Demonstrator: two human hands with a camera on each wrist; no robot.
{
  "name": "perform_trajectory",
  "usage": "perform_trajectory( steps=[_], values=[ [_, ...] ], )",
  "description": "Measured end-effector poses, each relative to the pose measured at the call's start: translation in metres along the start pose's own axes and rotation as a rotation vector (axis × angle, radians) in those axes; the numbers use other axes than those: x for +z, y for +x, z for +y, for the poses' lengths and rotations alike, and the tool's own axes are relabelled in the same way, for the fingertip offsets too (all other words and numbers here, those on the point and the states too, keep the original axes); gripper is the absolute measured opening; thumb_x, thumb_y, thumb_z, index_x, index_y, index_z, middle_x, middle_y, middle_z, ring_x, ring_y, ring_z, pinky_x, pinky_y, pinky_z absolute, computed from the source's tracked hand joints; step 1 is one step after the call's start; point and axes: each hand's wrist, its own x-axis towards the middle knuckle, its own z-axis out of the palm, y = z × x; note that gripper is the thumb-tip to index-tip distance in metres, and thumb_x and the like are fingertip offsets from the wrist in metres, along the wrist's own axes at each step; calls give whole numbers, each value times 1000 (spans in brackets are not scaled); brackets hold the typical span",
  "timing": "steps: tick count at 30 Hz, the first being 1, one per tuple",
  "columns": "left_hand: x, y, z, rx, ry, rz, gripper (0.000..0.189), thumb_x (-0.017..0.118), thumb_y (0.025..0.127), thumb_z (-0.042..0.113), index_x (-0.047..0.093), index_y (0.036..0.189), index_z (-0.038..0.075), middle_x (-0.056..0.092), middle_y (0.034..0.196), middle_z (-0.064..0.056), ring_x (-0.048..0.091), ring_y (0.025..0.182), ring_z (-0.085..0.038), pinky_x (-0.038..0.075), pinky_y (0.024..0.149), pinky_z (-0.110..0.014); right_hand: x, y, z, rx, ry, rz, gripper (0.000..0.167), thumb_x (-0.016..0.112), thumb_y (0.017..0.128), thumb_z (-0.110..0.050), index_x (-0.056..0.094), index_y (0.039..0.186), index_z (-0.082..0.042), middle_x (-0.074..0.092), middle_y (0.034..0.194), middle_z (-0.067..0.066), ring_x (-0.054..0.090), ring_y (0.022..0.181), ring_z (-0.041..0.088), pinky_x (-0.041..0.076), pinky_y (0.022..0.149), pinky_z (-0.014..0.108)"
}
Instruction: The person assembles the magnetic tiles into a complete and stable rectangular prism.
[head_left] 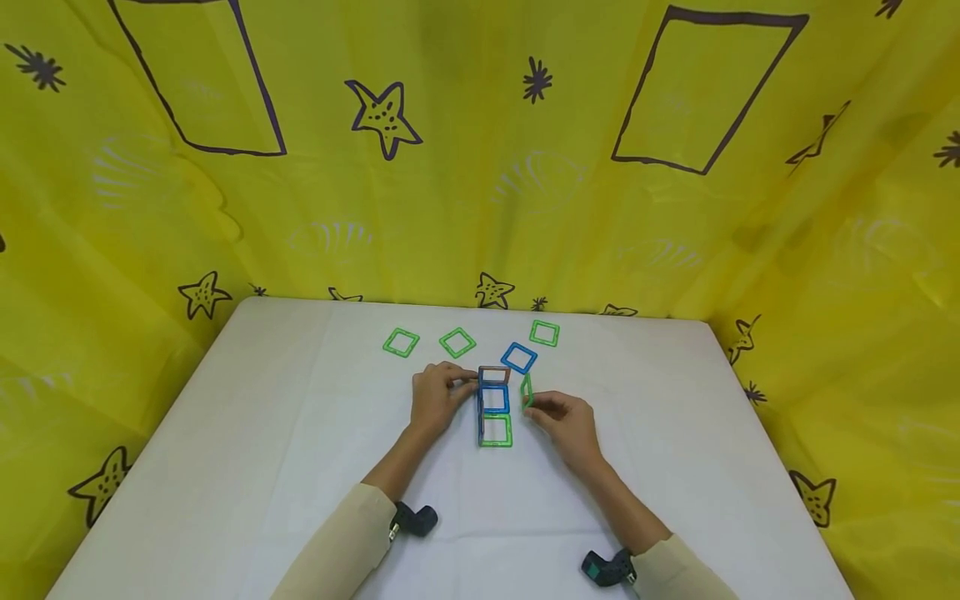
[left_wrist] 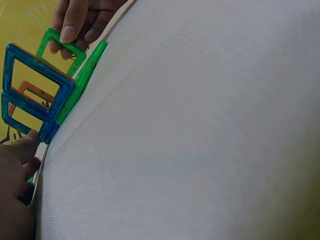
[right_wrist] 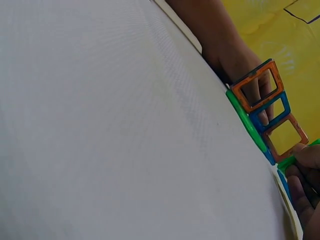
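White table, both forearms angled inward.
The left hand pinches the near side of the frame between thumb and forefinger, other fingers curled; opposite, the right hand pinches an upright green tile just beside the frame. Beyond the hands, four loose tiles lie flat.

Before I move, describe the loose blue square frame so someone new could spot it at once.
On the white table, find the joined frames between the left hand and right hand. Just beyond their far end, slightly to the right, the loose blue square frame lies flat. The three other loose frames lying flat are all green.
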Motion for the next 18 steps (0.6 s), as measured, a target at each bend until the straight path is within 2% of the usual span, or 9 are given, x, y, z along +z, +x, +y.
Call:
perform_trajectory(
  steps=[11,18],
  values=[
    [-1,-1,0,42,13,36,15,85,89,25,86,103,20,78,101,3,56,83,-17,36,80,-41,8,0,-4,-28,46,-47,17,83,86,6,79,103,4,78,99,14,73,91,19,56,82,22],
    [0,-1,-1,39,15,32,16,85,89,26,85,104,21,78,101,4,57,83,-16,36,80,-41,15,0,-7,-32,36,-67,16,83,87,5,79,102,3,78,100,13,74,93,20,56,84,24]
  ],
)
